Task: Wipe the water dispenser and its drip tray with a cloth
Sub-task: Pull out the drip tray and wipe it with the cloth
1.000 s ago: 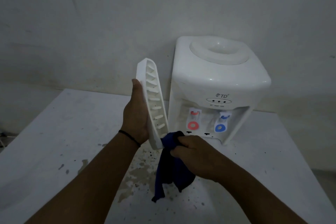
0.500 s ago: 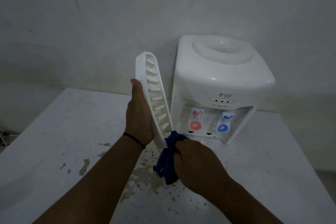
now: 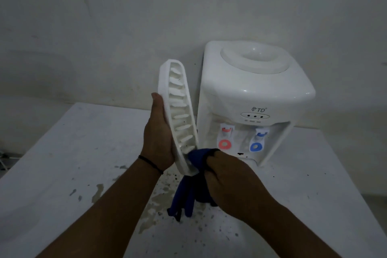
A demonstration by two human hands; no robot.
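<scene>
Wiping was under way: drip tray (image 3: 178, 117) was grasped upright by left hand (image 3: 158, 138), cloth (image 3: 196, 161) clenched in right hand (image 3: 228, 176) at its lower end; dispenser (image 3: 251, 98) seemingly remained.

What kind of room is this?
Hard to say: probably a plain utility or pantry corner. A white tabletop water dispenser stands on a stained white table against a bare grey wall.
</scene>
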